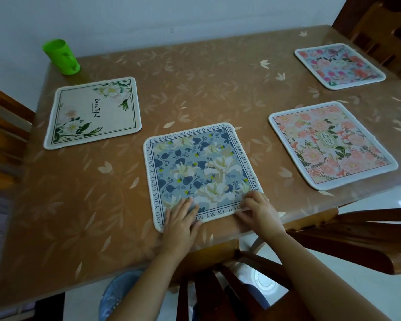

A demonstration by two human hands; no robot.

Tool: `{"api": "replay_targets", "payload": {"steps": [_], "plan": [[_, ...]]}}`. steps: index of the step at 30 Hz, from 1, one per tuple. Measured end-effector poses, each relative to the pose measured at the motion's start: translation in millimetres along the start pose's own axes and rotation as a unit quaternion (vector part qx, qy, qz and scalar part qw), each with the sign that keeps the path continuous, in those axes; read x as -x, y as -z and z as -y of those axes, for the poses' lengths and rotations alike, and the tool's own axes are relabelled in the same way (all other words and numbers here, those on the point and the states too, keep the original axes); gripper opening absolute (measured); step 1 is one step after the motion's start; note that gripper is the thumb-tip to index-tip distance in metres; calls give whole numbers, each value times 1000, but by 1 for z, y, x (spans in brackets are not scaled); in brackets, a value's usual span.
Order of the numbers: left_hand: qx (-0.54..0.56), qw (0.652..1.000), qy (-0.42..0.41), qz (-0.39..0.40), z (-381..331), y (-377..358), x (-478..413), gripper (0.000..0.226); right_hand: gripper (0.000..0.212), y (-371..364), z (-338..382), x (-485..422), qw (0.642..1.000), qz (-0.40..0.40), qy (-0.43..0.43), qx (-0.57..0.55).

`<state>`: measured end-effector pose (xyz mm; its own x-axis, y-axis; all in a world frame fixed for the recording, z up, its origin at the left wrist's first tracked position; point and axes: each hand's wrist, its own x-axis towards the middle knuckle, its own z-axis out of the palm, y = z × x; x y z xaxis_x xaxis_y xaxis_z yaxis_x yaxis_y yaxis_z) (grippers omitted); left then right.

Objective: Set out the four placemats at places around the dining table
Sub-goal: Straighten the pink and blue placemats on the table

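While the blue placemat [199, 172] lies at the near edge of the counter [195, 72], the left grip [181, 218] presses flat on it with straight fingers. The right grip [257, 209] rests bent on its near corner; I cannot tell if it pinches the edge. The cream placemat [93, 112] lies at the left, the peach placemat [331, 144] at the right, the pink placemat [339, 66] behind that. All four look set out. I think only a little nudge is left. A green cup [61, 56] stands far left.
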<state>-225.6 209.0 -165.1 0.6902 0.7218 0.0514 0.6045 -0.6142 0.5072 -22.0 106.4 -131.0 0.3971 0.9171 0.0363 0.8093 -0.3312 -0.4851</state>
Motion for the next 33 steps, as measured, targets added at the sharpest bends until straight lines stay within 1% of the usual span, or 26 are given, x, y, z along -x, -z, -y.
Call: {"api": "replay_targets", "payload": {"steps": [2, 4, 6, 9, 11, 13, 19, 23, 25, 30, 33], "plan": [[-50, 997, 20, 46, 2, -3, -5, 50, 36, -4, -3, -9, 999, 36, -12, 20], [-116, 989, 23, 84, 2, -4, -13, 54, 55, -11, -6, -21, 995, 87, -13, 49], [-159, 982, 21, 99, 0, -3, -22, 58, 66, -20, -4, -32, 990, 119, -2, 76], [-182, 977, 31, 109, 4, -6, -40, 62, 77, -31, -3, -48, 984, 126, 38, 121], [-184, 976, 41, 112, 13, -9, -55, 61, 79, -34, -4, -62, 979, 127, 67, 143], [-190, 975, 53, 106, 20, -11, -73, 61, 80, -36, -8, -82, 978, 131, 87, 138], [-182, 978, 79, 65, 38, -9, -134, 57, 80, -45, -12, -155, 968, 140, 141, 156], [-186, 977, 96, 42, 50, -4, -177, 60, 77, -50, -12, -205, 966, 137, 158, 152], [-176, 976, 126, 26, 54, -1, -193, 58, 76, -52, -12, -220, 971, 129, 141, 142], [-167, 967, 195, -4, 48, -3, -192, 58, 77, -53, -11, -206, 983, 78, 28, 164], [-173, 960, 221, -11, 34, -8, -170, 61, 75, -48, -13, -180, 984, 75, 19, 158]]}}
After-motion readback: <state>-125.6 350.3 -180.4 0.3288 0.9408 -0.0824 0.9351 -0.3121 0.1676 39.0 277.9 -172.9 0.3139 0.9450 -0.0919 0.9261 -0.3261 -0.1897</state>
